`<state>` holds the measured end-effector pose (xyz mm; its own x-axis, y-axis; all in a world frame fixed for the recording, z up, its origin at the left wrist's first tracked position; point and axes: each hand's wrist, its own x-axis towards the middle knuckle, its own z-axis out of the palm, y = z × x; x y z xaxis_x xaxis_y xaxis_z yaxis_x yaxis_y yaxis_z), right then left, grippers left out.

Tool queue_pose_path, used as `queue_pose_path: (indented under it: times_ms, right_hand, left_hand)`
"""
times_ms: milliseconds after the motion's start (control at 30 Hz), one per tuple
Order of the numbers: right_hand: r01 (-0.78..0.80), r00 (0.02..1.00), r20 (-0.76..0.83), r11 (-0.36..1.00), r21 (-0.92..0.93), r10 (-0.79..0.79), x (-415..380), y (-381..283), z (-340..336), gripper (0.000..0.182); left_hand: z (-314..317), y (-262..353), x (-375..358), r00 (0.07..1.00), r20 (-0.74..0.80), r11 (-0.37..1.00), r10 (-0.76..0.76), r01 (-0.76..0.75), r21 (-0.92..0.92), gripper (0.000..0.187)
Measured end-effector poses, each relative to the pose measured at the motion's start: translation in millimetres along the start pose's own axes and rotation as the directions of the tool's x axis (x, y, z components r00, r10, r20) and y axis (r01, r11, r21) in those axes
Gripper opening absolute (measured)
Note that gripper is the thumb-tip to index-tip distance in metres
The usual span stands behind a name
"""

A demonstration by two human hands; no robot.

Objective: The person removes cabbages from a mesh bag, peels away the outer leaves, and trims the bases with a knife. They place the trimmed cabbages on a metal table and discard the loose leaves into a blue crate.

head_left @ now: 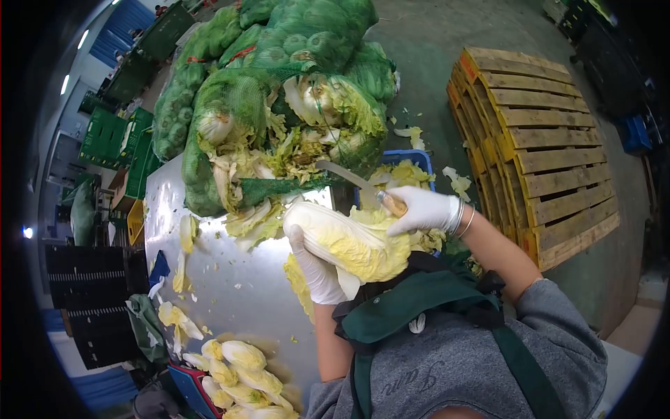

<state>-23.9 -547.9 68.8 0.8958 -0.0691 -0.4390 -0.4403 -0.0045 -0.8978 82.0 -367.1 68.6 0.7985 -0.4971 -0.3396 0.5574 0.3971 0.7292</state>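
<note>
My left hand (315,271), in a white glove, grips a pale yellow napa cabbage (349,241) from its near left side, thumb up by the stem end. The cabbage is tilted across my front, its leafy end pointing right. In my right hand (424,209), also gloved, is a knife (351,177) with a light handle. Its blade points left and away, above the far side of the cabbage. The right-hand fingers are close to the cabbage's leafy end. Loose outer leaves (257,225) lie on the metal table (230,272) beyond my left hand.
Green mesh sacks of cabbages (300,42) are piled at the back; an open sack (230,153) rests on the table's far edge. A blue bin (427,162) with leaves stands behind my right hand. Trimmed cabbages (244,356) fill the near left. Wooden pallets (544,140) are stacked right.
</note>
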Motion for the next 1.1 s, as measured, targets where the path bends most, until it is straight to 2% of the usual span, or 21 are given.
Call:
queue_pose_path:
  times_ms: [67, 100, 200, 300, 433, 467, 500, 533, 567, 633, 700, 733, 800, 833, 867, 900, 933, 967, 1033, 1067, 1100]
  right_hand:
    - [0.023, 1.0, 0.016, 0.995, -0.092, -0.022, -8.1, -24.8, -11.9, 0.035]
    - [0.244, 0.967, -0.003, 0.924, -0.295, -0.256, 3.7, -7.9, -23.5, 0.034]
    - [0.255, 0.967, 0.069, 0.915, -0.313, -0.246, 1.9, -36.5, -56.0, 0.035]
    - [0.213, 0.977, 0.074, 0.952, -0.219, -0.201, 3.6, -54.3, -86.8, 0.034]
    - [0.173, 0.984, -0.043, 0.984, -0.035, -0.175, 45.0, 17.0, -115.4, 0.033]
    - [0.019, 0.988, -0.15, 0.996, -0.087, -0.032, 40.6, 22.8, -101.9, 0.033]
    - [0.108, 0.973, -0.179, 0.973, -0.206, -0.146, 64.5, 77.4, -104.3, 0.034]
    - [0.007, 0.944, -0.292, 0.893, -0.45, -0.154, 69.9, 110.8, -95.9, 0.039]
    - [0.088, 0.866, -0.324, 0.754, -0.651, -0.381, 68.1, 133.9, -78.8, 0.04]
    - [0.12, 0.899, -0.385, 0.962, -0.246, -0.21, 66.6, 186.5, -56.7, 0.041]
    - [-0.006, 0.91, -0.412, 0.994, 0.105, 0.048, 58.1, 236.4, -40.8, 0.048]
    - [-0.084, 0.912, -0.407, 0.996, -0.035, 0.062, 47.2, 243.8, -35.8, 0.036]
    - [-0.062, 0.91, -0.403, 0.931, -0.359, -0.095, 33.8, 261.7, -28.4, 0.025]
    - [-0.125, 0.925, -0.376, 0.892, -0.435, -0.054, 26.0, 252.8, -24.9, 0.026]
    - [-0.175, 0.929, -0.371, 0.878, -0.445, -0.003, 20.1, 249.1, -22.1, 0.027]
    - [-0.229, 0.926, -0.373, 0.863, -0.45, 0.051, 17.1, 247.8, -19.9, 0.028]
    - [-0.224, 0.929, -0.368, 0.838, -0.498, 0.029, 17.7, 250.3, -18.8, 0.03]
    - [-0.227, 0.927, -0.376, 0.811, -0.54, 0.01, 16.4, 255.2, -19.0, 0.031]
    - [-0.277, 0.92, -0.392, 0.753, -0.597, 0.028, 12.2, 254.6, -21.8, 0.037]
    - [-0.284, 0.913, -0.407, 0.756, -0.59, 0.026, 12.0, 249.0, -19.0, 0.038]
    - [-0.288, 0.91, -0.413, 0.757, -0.586, 0.026, 10.8, 242.0, -15.2, 0.04]
  left_hand:
    - [-7.3, -4.9, 3.9, 1.0, 0.013, 1.0, 0.006, -0.006, -0.009, 0.069]
    - [-10.0, -6.3, 5.4, 1.0, 0.02, 1.0, 0.009, -0.008, -0.014, 0.069]
    - [-10.7, 9.2, -4.4, 0.978, 0.052, 0.979, -0.2, 0.202, -0.019, 0.072]
    - [-41.7, 4.8, 8.0, 0.828, 0.484, 0.876, -0.284, 0.429, -0.219, 0.075]
    - [-57.8, 3.4, 3.2, 0.69, 0.723, 0.625, 0.006, 0.562, -0.542, 0.079]
    - [-57.2, 13.2, -4.2, 0.757, 0.653, 0.66, 0.029, 0.476, -0.581, 0.075]
    - [-68.1, 15.1, -3.4, 0.809, 0.584, 0.698, 0.06, 0.384, -0.604, 0.073]
    - [-85.6, 16.2, -1.2, 0.859, 0.502, 0.732, 0.101, 0.277, -0.622, 0.07]
    - [-102.2, 22.0, -4.5, 0.901, 0.406, 0.759, 0.15, 0.158, -0.631, 0.068]
    - [-130.2, 46.0, -27.3, 0.988, -0.035, 0.823, 0.148, -0.143, -0.55, 0.067]
    - [-180.0, 59.1, -46.0, 0.899, -0.411, 0.842, 0.149, -0.333, -0.424, 0.067]
    - [-219.5, 66.1, -53.0, 0.767, -0.576, 0.863, 0.282, -0.465, -0.197, 0.064]
    - [-289.9, 95.0, -84.3, 0.606, -0.652, 0.799, 0.455, -0.602, -0.002, 0.055]
    - [-303.4, 116.9, -106.5, 0.587, -0.667, 0.812, 0.46, -0.582, 0.047, 0.053]
    - [-318.8, 138.1, -129.7, 0.577, -0.674, 0.827, 0.461, -0.555, 0.09, 0.052]
    - [-334.7, 162.3, -152.7, 0.361, -0.83, 0.857, 0.425, -0.455, 0.241, 0.048]
    - [-438.2, 174.8, -189.4, 0.217, -0.541, 0.567, 0.813, -0.075, 0.821, 0.047]
    - [-417.3, 204.0, -204.2, 0.189, -0.633, 0.643, 0.751, 0.015, 0.766, 0.047]
    - [-528.2, 225.4, -248.2, 0.118, -0.512, 0.412, 0.851, 0.455, 0.789, 0.041]
    - [-514.4, 231.8, -255.4, 0.005, -0.698, 0.614, 0.716, 0.472, 0.633, 0.058]
    - [-516.0, 225.1, -254.2, -0.096, -0.753, 0.589, 0.651, 0.689, 0.422, 0.067]
